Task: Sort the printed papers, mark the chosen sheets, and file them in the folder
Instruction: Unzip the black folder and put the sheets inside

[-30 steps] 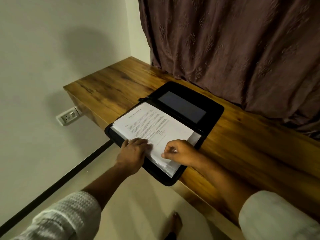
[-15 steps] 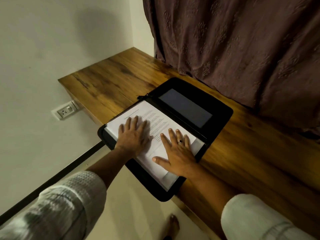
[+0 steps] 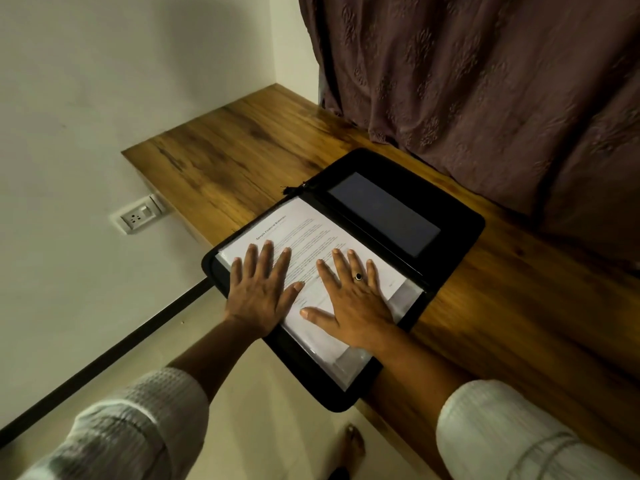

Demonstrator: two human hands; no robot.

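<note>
- Filing step, I judge: left hand (image 3: 258, 292) and right hand (image 3: 349, 299), flat with fingers spread, press the papers (image 3: 304, 230) into the open folder (image 3: 460, 233).
- Next probably calls for lifting both hands, then closing its far half, at 1 o'clock.

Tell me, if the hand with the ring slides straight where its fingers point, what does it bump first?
Probably the folder's black middle fold, just past the printed sheet the right hand lies flat on; then the dark pocket.
</note>
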